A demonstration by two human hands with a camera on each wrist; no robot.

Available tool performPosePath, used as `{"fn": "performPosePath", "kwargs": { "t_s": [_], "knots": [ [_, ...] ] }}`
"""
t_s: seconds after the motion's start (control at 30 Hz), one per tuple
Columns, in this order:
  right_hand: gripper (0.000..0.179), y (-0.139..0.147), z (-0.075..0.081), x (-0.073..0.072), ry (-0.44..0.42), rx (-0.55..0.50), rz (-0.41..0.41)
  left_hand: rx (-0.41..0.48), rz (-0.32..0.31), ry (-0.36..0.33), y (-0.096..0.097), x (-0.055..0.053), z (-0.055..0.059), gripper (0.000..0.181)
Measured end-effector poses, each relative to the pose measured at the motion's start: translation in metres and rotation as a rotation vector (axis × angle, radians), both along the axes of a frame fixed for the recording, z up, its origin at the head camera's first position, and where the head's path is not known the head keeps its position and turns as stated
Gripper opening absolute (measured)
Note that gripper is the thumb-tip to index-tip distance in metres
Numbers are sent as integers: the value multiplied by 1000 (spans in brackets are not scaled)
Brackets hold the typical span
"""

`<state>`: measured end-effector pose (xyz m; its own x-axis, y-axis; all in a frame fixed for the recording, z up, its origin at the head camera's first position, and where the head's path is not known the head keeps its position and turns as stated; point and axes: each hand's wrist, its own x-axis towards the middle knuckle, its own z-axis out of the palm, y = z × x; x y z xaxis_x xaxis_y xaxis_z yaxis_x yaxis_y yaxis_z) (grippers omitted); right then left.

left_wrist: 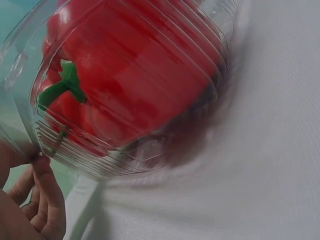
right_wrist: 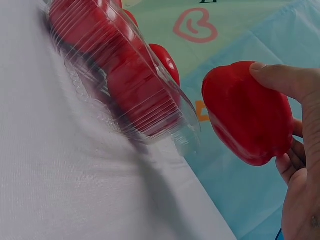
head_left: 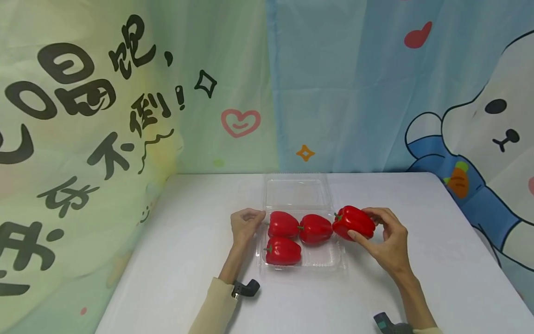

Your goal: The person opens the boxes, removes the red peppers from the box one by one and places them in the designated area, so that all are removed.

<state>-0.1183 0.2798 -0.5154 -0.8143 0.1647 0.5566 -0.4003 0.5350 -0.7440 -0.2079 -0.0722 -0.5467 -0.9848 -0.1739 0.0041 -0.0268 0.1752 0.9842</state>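
A clear plastic clamshell box point(head_left: 321, 258) lies on the table with its lid point(head_left: 297, 192) folded back. Inside are three red bell peppers: one at the back left point(head_left: 283, 224), one at the back right point(head_left: 315, 229) and one at the front left point(head_left: 283, 251). My left hand point(head_left: 248, 225) pinches the box's left rim between thumb and finger, as the left wrist view shows. My right hand point(head_left: 389, 239) holds another red bell pepper point(head_left: 354, 222) by its blunt end, stem pointing left. In the right wrist view this pepper point(right_wrist: 248, 112) is raised beside the box's right wall.
A white table point(head_left: 175, 260) carries the box. Behind it hangs a printed curtain point(head_left: 317, 93) with hearts, lettering and a cartoon bear. Dark devices are strapped to the left wrist point(head_left: 246, 288) and the right wrist point(head_left: 392, 324).
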Motion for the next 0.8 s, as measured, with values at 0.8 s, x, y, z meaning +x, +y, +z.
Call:
{"fn": "performPosePath", "kwargs": {
  "t_s": [0.8],
  "knots": [
    [67, 4, -7, -6, -27, -41, -79, -15, -2, -4, 0, -1, 0, 19]
  ]
}}
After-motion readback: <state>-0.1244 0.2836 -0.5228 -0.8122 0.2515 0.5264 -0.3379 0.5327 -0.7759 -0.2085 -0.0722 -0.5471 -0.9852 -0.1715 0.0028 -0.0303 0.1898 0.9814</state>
